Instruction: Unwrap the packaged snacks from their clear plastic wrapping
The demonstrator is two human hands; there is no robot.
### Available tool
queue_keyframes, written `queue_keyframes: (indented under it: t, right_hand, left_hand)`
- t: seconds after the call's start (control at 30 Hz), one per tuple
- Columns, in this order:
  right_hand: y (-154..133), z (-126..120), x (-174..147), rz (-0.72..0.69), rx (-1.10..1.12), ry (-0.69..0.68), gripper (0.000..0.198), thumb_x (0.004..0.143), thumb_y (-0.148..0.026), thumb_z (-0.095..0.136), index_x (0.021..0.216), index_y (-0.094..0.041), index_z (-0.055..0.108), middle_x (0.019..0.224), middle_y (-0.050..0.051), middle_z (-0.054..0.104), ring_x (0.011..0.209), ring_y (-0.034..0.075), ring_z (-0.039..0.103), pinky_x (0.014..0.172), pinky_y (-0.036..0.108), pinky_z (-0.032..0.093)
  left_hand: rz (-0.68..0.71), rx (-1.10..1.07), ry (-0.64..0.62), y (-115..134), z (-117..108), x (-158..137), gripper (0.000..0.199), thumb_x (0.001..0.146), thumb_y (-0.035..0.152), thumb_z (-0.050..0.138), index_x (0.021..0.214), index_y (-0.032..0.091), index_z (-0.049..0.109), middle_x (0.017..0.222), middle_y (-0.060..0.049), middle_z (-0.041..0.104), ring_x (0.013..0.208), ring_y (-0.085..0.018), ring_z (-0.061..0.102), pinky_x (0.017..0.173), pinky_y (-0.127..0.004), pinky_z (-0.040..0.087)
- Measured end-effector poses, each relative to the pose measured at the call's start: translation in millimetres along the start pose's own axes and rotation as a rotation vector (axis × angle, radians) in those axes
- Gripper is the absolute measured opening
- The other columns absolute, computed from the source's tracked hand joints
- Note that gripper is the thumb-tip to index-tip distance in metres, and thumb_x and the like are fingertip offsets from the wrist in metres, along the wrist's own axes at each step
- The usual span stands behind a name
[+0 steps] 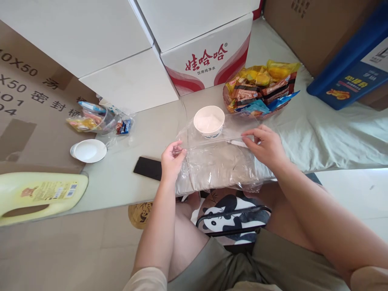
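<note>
A clear plastic bag (pixel 218 163) is stretched between my two hands over the front edge of the cloth-covered surface. My left hand (pixel 173 159) pinches its left edge, fingers curled. On the other side my right hand (pixel 264 146) grips the bag's upper right edge between thumb and fingers. Just beyond the bag's upper edge stands a white paper bowl (pixel 209 121) with a blue pattern, something pale inside it. Under or behind the plastic near my right hand lies a slim white item (pixel 237 143), its kind unclear.
A basket of wrapped snacks (pixel 260 87) stands at the back right. A dark phone (pixel 148 168) lies left of my left hand. Farther left are a white bowl (pixel 88 150), a cup of packets (pixel 97 117) and a yellow jug (pixel 42 196). Cartons (pixel 209 56) line the back.
</note>
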State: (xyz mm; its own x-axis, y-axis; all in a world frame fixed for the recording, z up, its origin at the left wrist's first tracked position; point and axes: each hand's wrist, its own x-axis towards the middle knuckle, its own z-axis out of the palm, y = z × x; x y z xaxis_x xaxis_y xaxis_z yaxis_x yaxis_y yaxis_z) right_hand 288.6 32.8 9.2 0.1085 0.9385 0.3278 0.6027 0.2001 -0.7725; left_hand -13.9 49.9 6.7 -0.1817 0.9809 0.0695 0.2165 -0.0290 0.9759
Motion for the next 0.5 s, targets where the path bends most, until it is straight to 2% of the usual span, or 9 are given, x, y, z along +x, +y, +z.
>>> queue_keyframes:
  t: [0.1, 0.17, 0.27, 0.33, 0.4, 0.5]
  right_hand:
    - [3.4, 3.4, 0.4, -0.096, -0.074, 0.137, 0.013, 0.084, -0.032, 0.062, 0.084, -0.024, 0.073, 0.087, 0.006, 0.051, 0.083, 0.021, 0.057, 0.076, 0.040, 0.052]
    - [3.3, 4.2, -0.2, -0.146, -0.103, 0.206, 0.013, 0.084, -0.032, 0.062, 0.081, -0.023, 0.071, 0.102, 0.010, 0.053, 0.099, 0.026, 0.057, 0.085, 0.046, 0.051]
    - [-0.3, 2.4, -2.5, -0.184, -0.120, 0.223, 0.010, 0.084, -0.030, 0.063, 0.077, -0.023, 0.067, 0.121, 0.013, 0.053, 0.118, 0.032, 0.053, 0.094, 0.051, 0.048]
    - [-3.4, 0.0, -4.0, -0.213, -0.089, 0.183, 0.011, 0.083, -0.028, 0.061, 0.074, -0.023, 0.064, 0.122, 0.013, 0.057, 0.120, 0.032, 0.054, 0.097, 0.052, 0.047]
    - [-6.2, -2.4, -4.8, -0.236, -0.028, 0.128, 0.013, 0.083, -0.027, 0.059, 0.071, -0.023, 0.061, 0.114, 0.011, 0.064, 0.113, 0.029, 0.060, 0.097, 0.050, 0.049]
    - [-9.5, -4.5, -4.9, -0.230, 0.055, 0.086, 0.018, 0.082, -0.027, 0.057, 0.065, -0.023, 0.056, 0.104, 0.009, 0.070, 0.106, 0.028, 0.064, 0.096, 0.049, 0.050]
  left_hand:
    - [0.083, 0.135, -0.012, -0.6, -3.0, -0.5, 0.016, 0.072, 0.031, 0.074, 0.082, 0.019, 0.071, 0.078, 0.000, 0.057, 0.072, -0.012, 0.056, 0.068, -0.025, 0.046]
    - [0.128, 0.127, -0.012, 0.3, -4.8, -0.4, 0.016, 0.071, 0.033, 0.075, 0.076, 0.019, 0.070, 0.084, -0.002, 0.057, 0.079, -0.014, 0.057, 0.071, -0.026, 0.047]
    - [0.133, -0.001, 0.008, 2.4, -6.6, 0.2, 0.022, 0.064, 0.036, 0.079, 0.069, 0.019, 0.065, 0.098, -0.005, 0.058, 0.095, -0.018, 0.059, 0.080, -0.029, 0.048]
    - [0.106, -0.100, -0.015, 4.6, -7.0, 0.2, 0.026, 0.062, 0.037, 0.080, 0.065, 0.018, 0.062, 0.106, -0.006, 0.060, 0.105, -0.021, 0.059, 0.086, -0.032, 0.048]
    - [0.070, -0.178, -0.040, 7.7, -6.7, -0.7, 0.030, 0.062, 0.039, 0.081, 0.064, 0.018, 0.060, 0.109, -0.007, 0.064, 0.110, -0.023, 0.060, 0.091, -0.035, 0.048]
    - [0.009, -0.242, -0.045, 12.8, -5.2, -2.9, 0.032, 0.061, 0.042, 0.082, 0.065, 0.019, 0.059, 0.096, -0.006, 0.070, 0.102, -0.023, 0.065, 0.091, -0.037, 0.049]
